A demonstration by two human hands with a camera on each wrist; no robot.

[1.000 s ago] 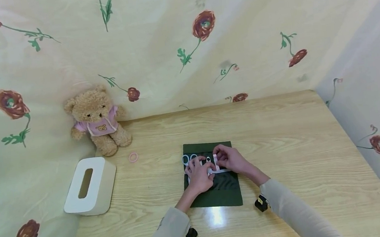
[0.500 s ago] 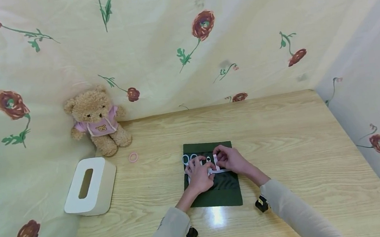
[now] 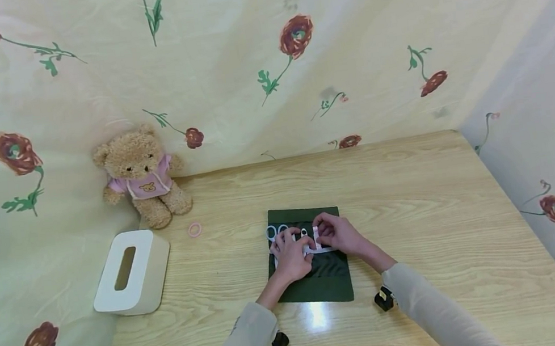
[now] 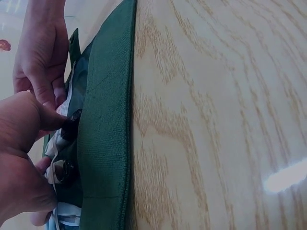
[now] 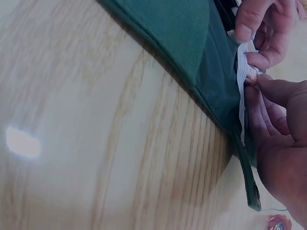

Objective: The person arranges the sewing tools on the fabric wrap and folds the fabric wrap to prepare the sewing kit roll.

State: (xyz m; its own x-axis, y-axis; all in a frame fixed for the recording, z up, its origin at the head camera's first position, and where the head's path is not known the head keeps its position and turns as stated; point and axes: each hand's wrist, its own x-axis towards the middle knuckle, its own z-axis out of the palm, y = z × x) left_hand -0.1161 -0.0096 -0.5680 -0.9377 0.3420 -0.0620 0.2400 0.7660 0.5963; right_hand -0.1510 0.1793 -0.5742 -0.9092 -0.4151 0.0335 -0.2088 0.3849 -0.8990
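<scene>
A dark green fabric case (image 3: 316,291) lies unfolded on the table, a white elastic band (image 3: 324,250) running across it. My left hand (image 3: 292,257) lies over the case, thumb and forefinger pinching the elastic (image 5: 241,72) in the right wrist view. Between the thumb and fingers of my right hand (image 3: 341,234) is a narrow white and pink strip (image 3: 317,238), its lower end at the band. Pale blue scissors handles (image 3: 277,232) and a small white-ended tool (image 3: 304,231) stick up past the band. My left hand covers their lower parts.
A pink ring (image 3: 195,230) lies on the wooden table (image 3: 413,192) left of the case. Farther left stand a white tissue box (image 3: 146,268) and a teddy bear (image 3: 141,171). Floral cloth (image 3: 225,76) hangs behind the table.
My right hand has shifted very slightly to the right with the white and pink strip. The left hand stays in the same place on the case.
</scene>
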